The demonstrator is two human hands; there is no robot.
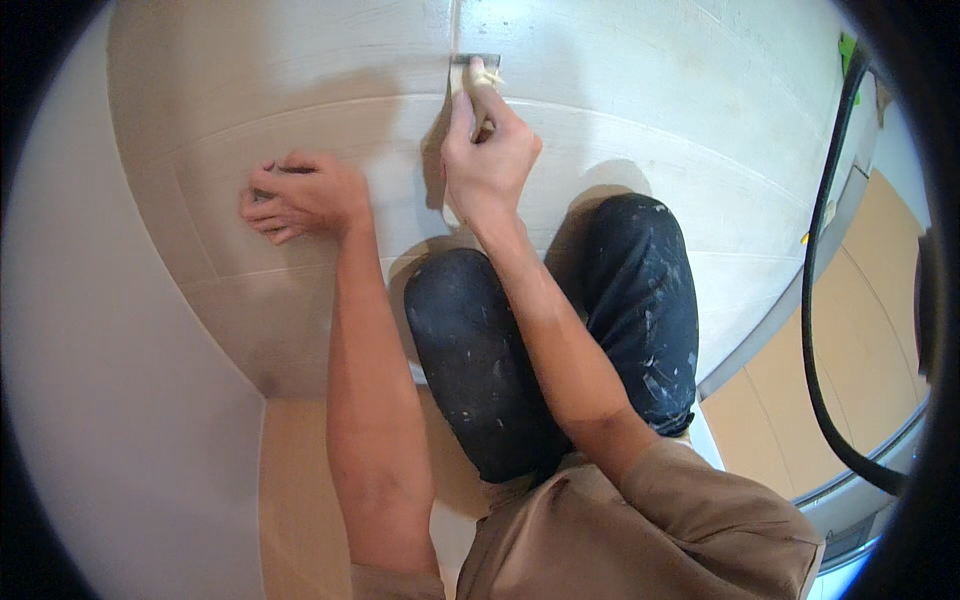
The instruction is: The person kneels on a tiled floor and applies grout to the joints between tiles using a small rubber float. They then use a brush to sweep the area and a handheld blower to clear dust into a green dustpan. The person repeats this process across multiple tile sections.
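My right hand (492,160) is closed around a scraper (453,212) with a pale handle. Its flat grey blade meets the pale tiled surface (640,130) beside a vertical joint. Some whitish, crumbly material clings near the blade and my fingertips. To the left, my left hand (305,197) is held with curled fingers close to the same tiles. A small greyish bit shows between those fingers, too hidden to name.
My dark, paint-flecked trouser knees (640,290) are bent up close to the tiles. A plain pale wall (130,400) rises on the left. At the right hangs a black cable (815,330), beyond it tan floor boards (850,320).
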